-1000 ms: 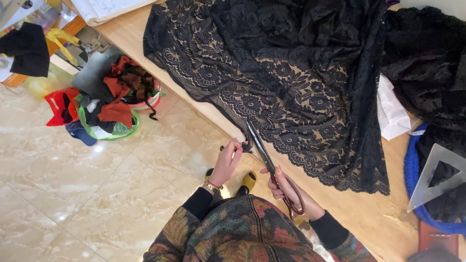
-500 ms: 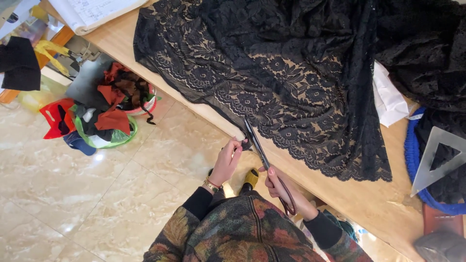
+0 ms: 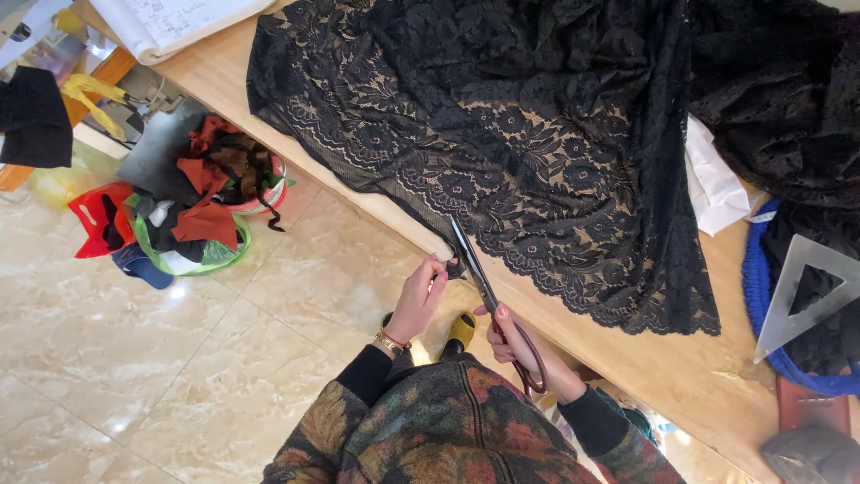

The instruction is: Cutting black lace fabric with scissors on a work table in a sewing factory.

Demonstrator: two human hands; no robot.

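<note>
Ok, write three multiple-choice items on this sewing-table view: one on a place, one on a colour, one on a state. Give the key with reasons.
1. Where do the scissors meet the lace fabric?
A. at its scalloped edge by the table's near side
B. in its middle
C. at the far side of the table

2. What colour is the lace fabric?
A. white
B. black
C. red

3. What is the left hand doing?
A. resting flat on the floor
B. holding the triangle ruler
C. pinching the fabric edge beside the blades

Key:
1 A, the blades lie at the lace's scalloped edge along the wooden table front.
2 B, the lace is black over the tan table top.
3 C, its fingertips grip the edge next to the blades, while the right hand holds the scissor handles.
</note>
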